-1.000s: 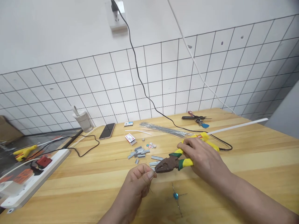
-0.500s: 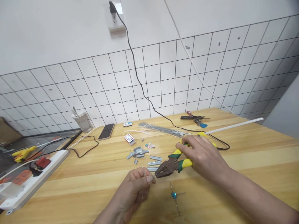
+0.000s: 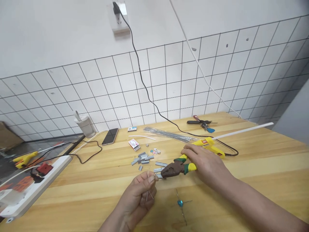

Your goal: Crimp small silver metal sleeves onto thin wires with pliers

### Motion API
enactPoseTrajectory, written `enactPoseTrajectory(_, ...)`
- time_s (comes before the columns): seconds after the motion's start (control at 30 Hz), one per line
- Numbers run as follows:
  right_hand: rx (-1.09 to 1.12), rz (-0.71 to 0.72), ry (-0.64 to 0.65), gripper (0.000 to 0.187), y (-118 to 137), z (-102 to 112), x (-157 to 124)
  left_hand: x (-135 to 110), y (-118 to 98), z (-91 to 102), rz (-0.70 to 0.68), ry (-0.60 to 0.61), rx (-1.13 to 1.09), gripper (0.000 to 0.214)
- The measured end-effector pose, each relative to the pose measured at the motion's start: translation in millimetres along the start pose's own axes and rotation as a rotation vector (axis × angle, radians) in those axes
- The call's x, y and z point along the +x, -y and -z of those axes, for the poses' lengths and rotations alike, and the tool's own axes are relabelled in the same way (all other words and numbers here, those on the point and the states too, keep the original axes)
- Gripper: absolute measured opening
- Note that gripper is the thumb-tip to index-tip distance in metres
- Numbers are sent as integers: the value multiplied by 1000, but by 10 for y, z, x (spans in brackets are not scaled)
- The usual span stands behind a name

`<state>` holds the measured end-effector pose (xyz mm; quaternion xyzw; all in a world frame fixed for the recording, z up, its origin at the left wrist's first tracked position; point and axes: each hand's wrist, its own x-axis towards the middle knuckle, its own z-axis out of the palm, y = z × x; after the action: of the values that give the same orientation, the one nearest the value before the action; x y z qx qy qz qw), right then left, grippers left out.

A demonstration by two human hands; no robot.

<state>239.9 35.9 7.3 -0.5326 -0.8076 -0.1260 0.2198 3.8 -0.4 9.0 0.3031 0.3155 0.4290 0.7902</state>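
My left hand [image 3: 138,196] is closed in a pinch on a thin metal wire [image 3: 147,185] that stands nearly upright between thumb and fingers. My right hand [image 3: 205,162] grips the green and yellow handles of rusty pliers [image 3: 175,168]. The pliers' jaws point left and sit just right of the wire's top, by my left fingertips. Both hands hover low over the wooden table [image 3: 253,161].
Staple strips [image 3: 143,158] lie behind my hands, with a small box [image 3: 134,143], a phone [image 3: 110,136] and a bundle of wire rods [image 3: 171,134]. A yellow glue gun [image 3: 211,145] lies behind my right hand. A blue piece on wires [image 3: 180,203] lies in front. A power strip [image 3: 33,183] sits left.
The wire in my left hand has turned more upright. The pliers' jaws have shifted slightly back and up beside it, and my right hand has slid off the glue gun.
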Motion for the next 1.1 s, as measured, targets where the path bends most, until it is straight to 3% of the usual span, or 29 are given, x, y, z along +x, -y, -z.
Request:
enactPoseTrajectory(0.27,-20,7,-58,62,57,-9,-54,29,48,27,-45,6,86,27)
enactPoseTrajectory(0.47,11,-4,-74,62,93,9,-62,27,39,6,-86,-49,132,31)
enactPoseTrajectory(1.1,5,-17,-77,62,104,-19,-86,18,38,-2,-97,-25,171,32)
